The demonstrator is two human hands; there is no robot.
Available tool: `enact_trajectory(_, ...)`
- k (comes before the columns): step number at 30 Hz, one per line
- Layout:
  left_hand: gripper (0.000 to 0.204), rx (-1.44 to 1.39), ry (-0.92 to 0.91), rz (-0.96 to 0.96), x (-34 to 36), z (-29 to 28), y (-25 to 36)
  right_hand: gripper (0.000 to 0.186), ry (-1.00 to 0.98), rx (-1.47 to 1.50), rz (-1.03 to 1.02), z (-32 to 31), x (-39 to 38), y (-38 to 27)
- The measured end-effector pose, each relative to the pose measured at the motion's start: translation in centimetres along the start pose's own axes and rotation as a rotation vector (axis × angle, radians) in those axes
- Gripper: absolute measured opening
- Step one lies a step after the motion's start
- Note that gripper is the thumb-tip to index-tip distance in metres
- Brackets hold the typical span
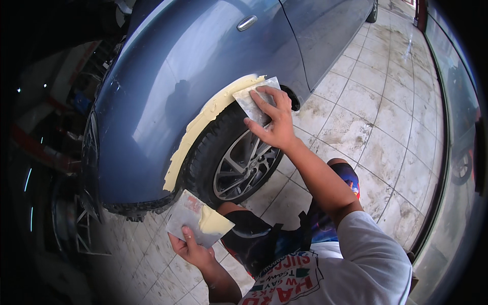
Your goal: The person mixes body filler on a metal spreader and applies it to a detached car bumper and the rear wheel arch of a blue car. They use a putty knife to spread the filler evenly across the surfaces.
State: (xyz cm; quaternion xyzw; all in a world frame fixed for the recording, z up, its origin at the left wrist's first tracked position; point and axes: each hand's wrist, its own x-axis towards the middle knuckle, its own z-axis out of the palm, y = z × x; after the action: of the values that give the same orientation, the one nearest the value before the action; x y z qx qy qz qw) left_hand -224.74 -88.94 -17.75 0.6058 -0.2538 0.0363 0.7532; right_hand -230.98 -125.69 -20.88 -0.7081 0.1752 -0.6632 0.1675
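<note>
My right hand (274, 114) presses a flat metal putty spreader (245, 103) against the rear end of the wheel arch on a blue car fender (152, 96). A band of pale yellow body filler (203, 116) follows the arch's edge from the spreader down to the front bumper. Low in front of the wheel, my left hand (193, 250) grips a second flat metal plate (185, 216) by its near edge, thumb on top. A lump of the same yellow filler (214, 221) sits on that plate's right side.
The black tyre with its alloy wheel (245, 163) stands just below the arch. My bent knees are close to the wheel. Pale, stained floor tiles (351, 109) stretch along the car's side, toward a glass panel (450, 152) at the right. Dark workshop clutter fills the left.
</note>
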Motion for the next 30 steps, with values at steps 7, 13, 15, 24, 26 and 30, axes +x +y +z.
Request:
enact_trajectory(7, 0.033, -0.006, 0.009, -0.023, -0.2, 0.2, 0.5, 0.065, -0.077, -0.009, -0.064, 0.1, 0.1, 0.8)
enact_trajectory(13, 0.033, -0.032, -0.010, -0.010, -0.3, 0.2, 0.4, 0.065, -0.050, -0.033, 0.049, 0.0, -0.1, 1.4)
enact_trajectory(15, 0.033, -0.043, -0.005, -0.023, -0.4, 0.1, 0.5, 0.065, -0.059, -0.005, 0.055, 0.1, -0.1, 1.3)
enact_trajectory(24, 0.032, -0.064, 0.007, -0.009, -0.3, -0.6, 0.3, 0.061, -0.149, -0.126, -0.105, 0.6, 0.6, -1.0)
enact_trajectory(26, 0.032, -0.048, 0.024, -0.017, -0.3, -0.8, 0.4, 0.061, -0.175, -0.127, -0.157, 1.0, 0.9, -1.5)
enact_trajectory(30, 0.033, -0.060, 0.067, 0.003, -0.1, -1.4, 0.8, 0.062, -0.209, -0.114, -0.178, 0.2, 0.1, -2.9)
